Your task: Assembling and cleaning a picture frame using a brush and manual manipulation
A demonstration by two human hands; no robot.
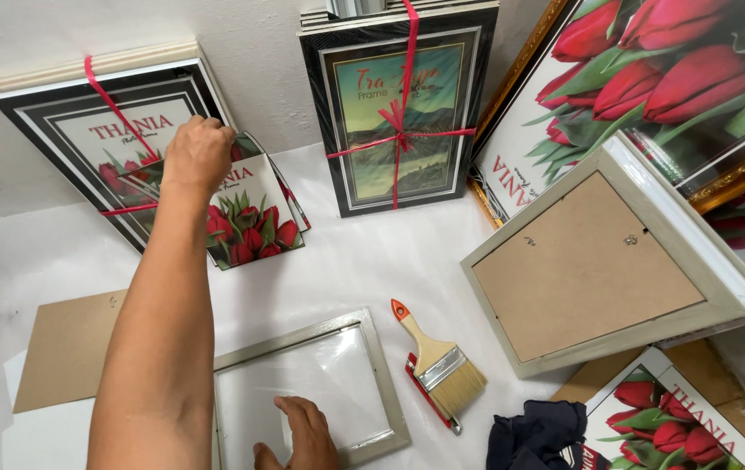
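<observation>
Left hand (198, 155) grasps tulip prints (250, 213); right hand (298, 435) presses glazed frame (311, 383).

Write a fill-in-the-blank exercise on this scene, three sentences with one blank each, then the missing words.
1. The left hand reaches to the stack of tulip prints, whose flowers are ____ in colour.
2. The right hand rests on the glass of an empty ____ lying flat on the white surface.
3. Right of that lies a paintbrush whose handle tip is ____.

Missing words: red; frame; orange
</observation>
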